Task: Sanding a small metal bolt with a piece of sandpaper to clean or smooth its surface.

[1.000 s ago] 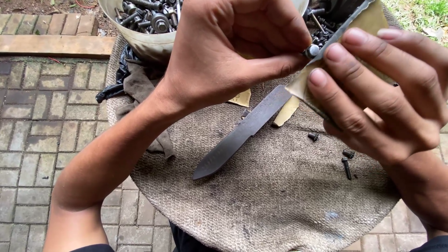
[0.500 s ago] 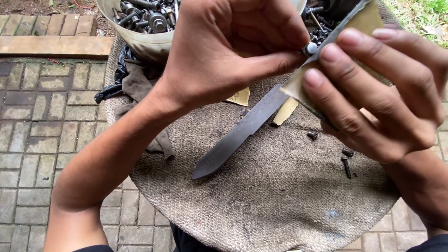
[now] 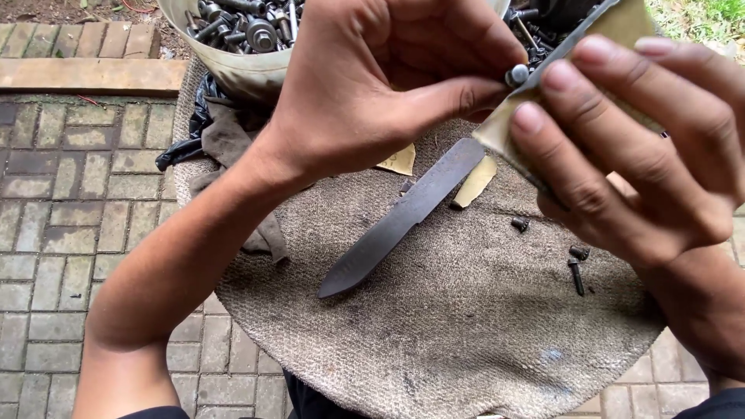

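Knife (image 3: pixel 403 217) barely shifted, left fingers (image 3: pixel 434 101) pinching bolt (image 3: pixel 517 74), right fingers (image 3: pixel 590 155) gripping handle, loose screws (image 3: pixel 576 271) nearby

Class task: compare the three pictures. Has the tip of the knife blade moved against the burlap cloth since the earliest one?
Barely. The knife blade tip stays at nearly the same spot on the burlap cloth, left of the loose screws.

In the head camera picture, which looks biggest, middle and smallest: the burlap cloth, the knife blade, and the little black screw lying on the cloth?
1. Burlap cloth, by far the largest.
2. Knife blade, held up nearer the camera, so it may look bigger than it is.
3. Black screw, smallest.
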